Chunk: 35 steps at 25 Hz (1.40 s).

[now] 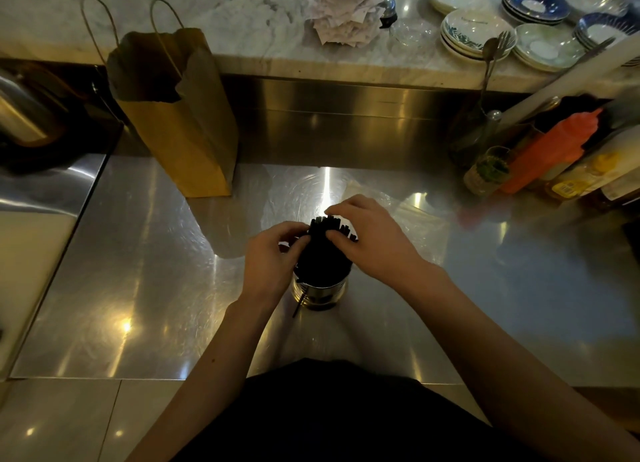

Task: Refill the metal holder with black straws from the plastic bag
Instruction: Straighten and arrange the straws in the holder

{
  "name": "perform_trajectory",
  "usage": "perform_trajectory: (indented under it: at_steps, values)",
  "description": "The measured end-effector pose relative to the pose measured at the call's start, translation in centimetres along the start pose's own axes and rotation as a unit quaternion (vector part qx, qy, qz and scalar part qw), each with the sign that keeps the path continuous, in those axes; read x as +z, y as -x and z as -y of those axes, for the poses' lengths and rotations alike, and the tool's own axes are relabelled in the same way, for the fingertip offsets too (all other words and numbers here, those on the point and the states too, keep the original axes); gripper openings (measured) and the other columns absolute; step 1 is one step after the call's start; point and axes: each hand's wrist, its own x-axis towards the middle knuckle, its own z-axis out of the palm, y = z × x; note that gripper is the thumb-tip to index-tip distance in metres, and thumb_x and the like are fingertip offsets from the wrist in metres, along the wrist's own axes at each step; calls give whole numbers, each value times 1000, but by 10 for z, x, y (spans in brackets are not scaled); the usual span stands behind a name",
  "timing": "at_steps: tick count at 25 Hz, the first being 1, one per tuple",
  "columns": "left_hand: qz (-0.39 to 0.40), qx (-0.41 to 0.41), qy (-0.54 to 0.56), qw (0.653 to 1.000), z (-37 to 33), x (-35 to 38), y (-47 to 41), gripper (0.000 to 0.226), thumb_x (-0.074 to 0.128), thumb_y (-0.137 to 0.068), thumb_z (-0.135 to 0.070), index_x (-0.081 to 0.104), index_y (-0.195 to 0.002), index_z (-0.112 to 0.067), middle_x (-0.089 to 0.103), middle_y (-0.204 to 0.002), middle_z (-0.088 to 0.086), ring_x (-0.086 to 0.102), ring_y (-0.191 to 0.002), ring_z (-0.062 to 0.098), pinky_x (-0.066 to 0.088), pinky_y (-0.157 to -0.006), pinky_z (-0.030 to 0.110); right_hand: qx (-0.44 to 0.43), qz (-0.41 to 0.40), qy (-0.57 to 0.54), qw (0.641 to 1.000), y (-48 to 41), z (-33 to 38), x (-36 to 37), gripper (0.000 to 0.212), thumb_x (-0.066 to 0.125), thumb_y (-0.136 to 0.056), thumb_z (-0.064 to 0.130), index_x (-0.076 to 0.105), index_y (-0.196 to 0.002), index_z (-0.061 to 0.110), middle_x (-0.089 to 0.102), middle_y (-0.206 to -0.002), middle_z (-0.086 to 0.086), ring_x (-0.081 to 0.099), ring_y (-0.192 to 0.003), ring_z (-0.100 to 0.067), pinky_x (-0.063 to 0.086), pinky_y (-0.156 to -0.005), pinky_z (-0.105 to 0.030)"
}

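Observation:
A round metal holder (pixel 320 293) stands on the steel counter in front of me. A thick bundle of black straws (pixel 323 250) rises upright out of it. My left hand (pixel 273 253) presses the bundle from the left, fingers curled around it. My right hand (pixel 372 240) clasps the tops of the straws from the right. One single black straw (pixel 298 304) leans outside the holder's left side. A clear plastic bag (pixel 412 215) lies flat on the counter just behind my right hand.
A brown paper bag (pixel 180 115) stands at the back left. Sauce bottles and an orange squeeze bottle (pixel 550 150) crowd the right side. Stacked plates (pixel 474 33) and paper receipts (pixel 346 8) sit on the marble ledge behind. The steel counter's front edge (pixel 138 378) is close to my body.

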Motion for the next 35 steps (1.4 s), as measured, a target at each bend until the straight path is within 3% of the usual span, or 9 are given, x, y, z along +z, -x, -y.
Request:
perform_trajectory:
  at_steps: [2,6,10,15,21,28,32,35]
  values:
    - [1,-1,-1,1000,-1,2,-1,23,67,-89,-14,71,-111,-18,68,-95,-11,62,-85,-3,47,-75,1,-1,29,27,999,-4,1,2,28,57,-93,27,62,-121,24,59,-113,0,54,-103,-17,48,-84,-30]
    - [15,12,-15,1000,0,4,-5,14,66,-90,-13,73,-101,-19,70,-90,-9,64,-83,1,47,-72,6,3,20,38,999,-12,-1,2,21,56,-94,23,67,-112,22,59,-102,0,58,-90,-17,52,-78,-33]
    - [41,24,-52,998,0,7,-7,18,69,-87,-13,72,-104,-17,70,-95,-7,60,-82,2,44,-73,4,6,29,33,999,-14,-4,5,17,57,-94,23,66,-107,18,57,-101,-2,57,-87,-19,50,-75,-30]
    - [42,31,-55,997,1,8,-11,14,68,-87,-12,73,-100,-16,73,-93,-1,63,-83,7,50,-79,13,9,37,19,999,-15,-5,5,18,56,-94,21,66,-109,17,56,-103,-3,57,-88,-18,52,-78,-31]
    - [32,52,-42,997,4,8,-7,7,63,-92,-15,67,-97,-15,68,-88,-6,67,-87,11,49,-77,8,17,21,-15,1000,-10,-7,8,17,58,-92,21,67,-107,18,57,-104,-1,59,-90,-17,54,-80,-36]
    - [30,67,-50,996,2,6,-6,18,63,-92,-15,71,-108,-18,74,-99,-3,68,-94,10,54,-89,21,15,5,-34,999,-5,-10,6,20,60,-91,25,64,-111,24,59,-107,4,60,-90,-12,56,-79,-36]
    - [-4,47,-19,999,-15,-13,-9,17,65,-90,-12,69,-103,-23,71,-95,-7,65,-89,-3,47,-85,5,22,-44,-58,997,-2,-9,-8,29,60,-91,32,61,-119,26,61,-111,6,59,-94,-6,55,-83,-35]
    - [-14,37,11,999,-39,-35,-18,16,68,-88,-12,70,-102,-20,72,-97,-5,68,-89,-2,52,-88,14,15,-75,-101,992,-4,-2,-18,36,61,-91,33,57,-126,24,64,-117,7,59,-104,-4,52,-93,-32]
